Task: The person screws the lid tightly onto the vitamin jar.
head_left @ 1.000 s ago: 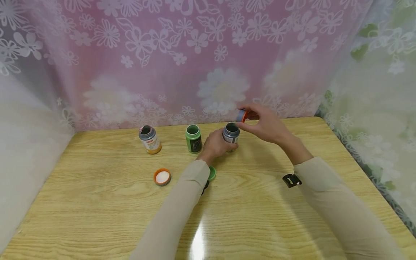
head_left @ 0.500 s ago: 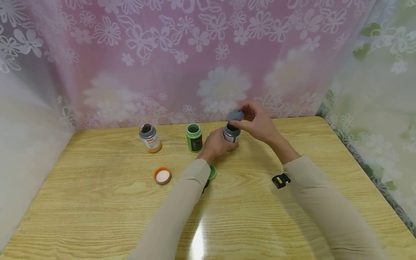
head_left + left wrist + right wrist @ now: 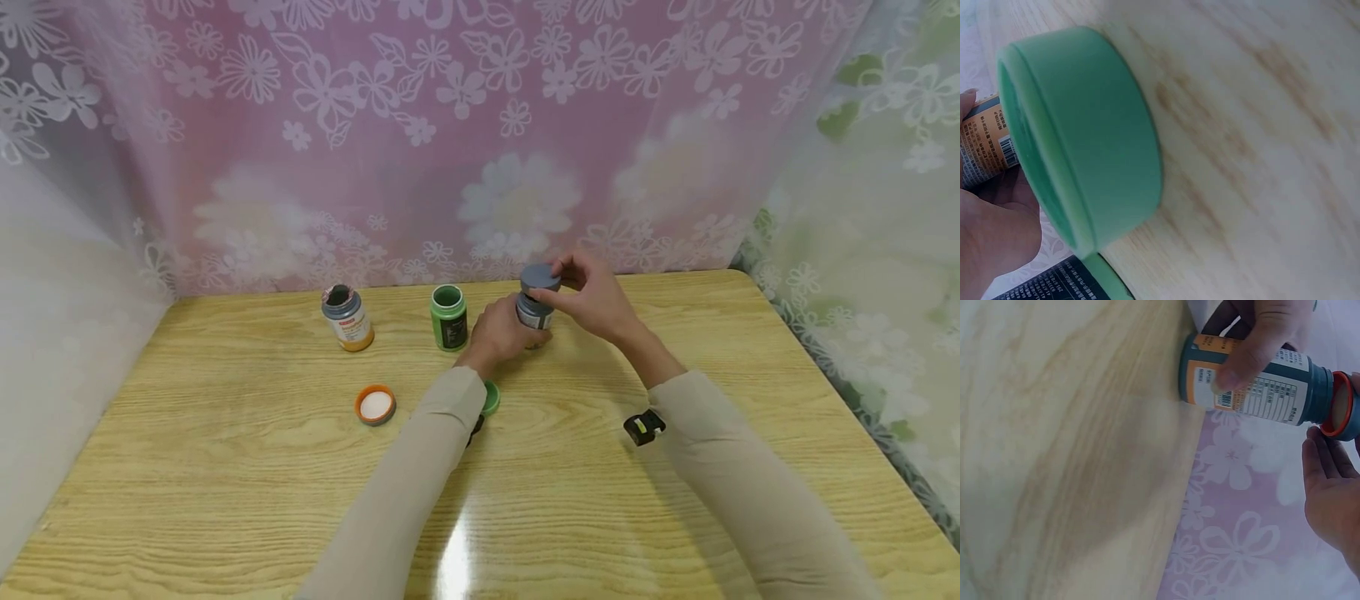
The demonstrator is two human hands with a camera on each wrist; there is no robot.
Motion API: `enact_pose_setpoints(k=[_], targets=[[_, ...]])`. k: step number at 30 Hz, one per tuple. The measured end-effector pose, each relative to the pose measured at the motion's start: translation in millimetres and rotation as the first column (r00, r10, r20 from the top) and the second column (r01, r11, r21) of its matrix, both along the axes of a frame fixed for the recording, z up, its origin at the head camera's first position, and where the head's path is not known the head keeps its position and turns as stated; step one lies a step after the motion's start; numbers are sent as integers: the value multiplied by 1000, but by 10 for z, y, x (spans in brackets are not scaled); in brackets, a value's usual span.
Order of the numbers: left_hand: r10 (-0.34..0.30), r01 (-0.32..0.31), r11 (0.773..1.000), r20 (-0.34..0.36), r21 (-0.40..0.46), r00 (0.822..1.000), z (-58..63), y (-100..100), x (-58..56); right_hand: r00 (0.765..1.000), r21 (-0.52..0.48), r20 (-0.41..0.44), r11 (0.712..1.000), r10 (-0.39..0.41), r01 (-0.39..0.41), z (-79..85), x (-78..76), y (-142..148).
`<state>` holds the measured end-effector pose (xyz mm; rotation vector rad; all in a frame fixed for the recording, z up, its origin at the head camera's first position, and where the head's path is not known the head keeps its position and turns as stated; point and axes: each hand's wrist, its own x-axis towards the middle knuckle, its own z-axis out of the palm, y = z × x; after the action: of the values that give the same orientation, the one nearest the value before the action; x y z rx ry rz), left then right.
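Observation:
Around the dark blue-grey jar (image 3: 534, 317), which stands near the table's back edge, my left hand (image 3: 499, 335) keeps its grip. The right wrist view shows this jar's orange-and-white label (image 3: 1272, 397) and the left thumb pressed on it. My right hand (image 3: 598, 302) pinches a blue-grey lid (image 3: 540, 277) over the jar's mouth. The lid has an orange inner rim and sits slightly tilted, with a narrow gap from the neck in the right wrist view. Close to the left wrist camera, a green lid (image 3: 1100, 131) rests on the table, partly covered by the left sleeve in the head view.
Left of the held jar stands an uncovered green jar (image 3: 448, 321). Farther left is another uncovered jar (image 3: 348, 323) with torn foil around its mouth. An orange-rimmed lid (image 3: 375, 406) lies inside up on the wooden table (image 3: 225, 500). A floral curtain (image 3: 375, 167) hangs behind.
My right hand has moved left and then down, turning the lid from on edge to nearly flat above the jar's mouth. The left hand and its jar stay in place.

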<state>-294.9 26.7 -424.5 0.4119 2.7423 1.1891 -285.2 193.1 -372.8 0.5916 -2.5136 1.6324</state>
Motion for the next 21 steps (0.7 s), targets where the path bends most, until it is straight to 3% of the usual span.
enact_pose_setpoints(k=[21], targets=[[-4, 4, 1000, -16, -3, 1000, -38, -9, -12, 999, -3, 52, 1000, -6, 6, -204, 80, 17]])
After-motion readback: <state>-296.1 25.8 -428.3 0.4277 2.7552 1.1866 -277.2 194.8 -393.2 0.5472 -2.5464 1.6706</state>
